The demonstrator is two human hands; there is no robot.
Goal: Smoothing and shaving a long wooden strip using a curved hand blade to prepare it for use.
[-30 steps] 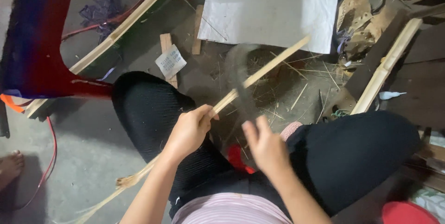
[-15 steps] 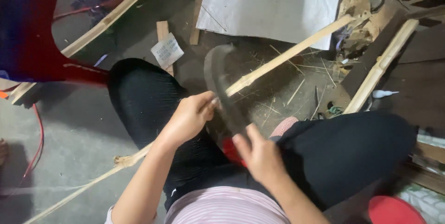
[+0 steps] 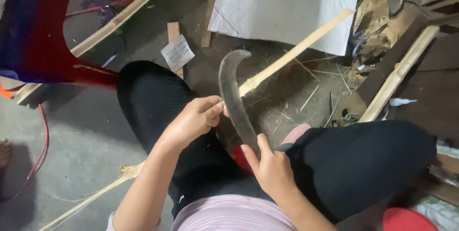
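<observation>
My left hand (image 3: pixel 193 120) grips a long pale bamboo strip (image 3: pixel 296 51) that runs from upper right, under the hand, down to a frayed end at lower left. My right hand (image 3: pixel 270 169) holds the handle end of a dark curved sickle blade (image 3: pixel 233 92). The blade rises from that hand and crosses the strip just beside my left fingers, its hooked tip pointing up and right. Both hands are above my knees in black trousers (image 3: pixel 158 102).
A white sheet (image 3: pixel 287 6) lies on the ground ahead. Wood slats (image 3: pixel 397 75), splinters and dry scraps litter the right side. A red and blue plastic chair (image 3: pixel 38 30) stands at the left, with a slat (image 3: pixel 124 16) leaning under it.
The strip has slid further up and to the right through my left hand. The sickle, blurred before, now stands steady and upright against the strip.
</observation>
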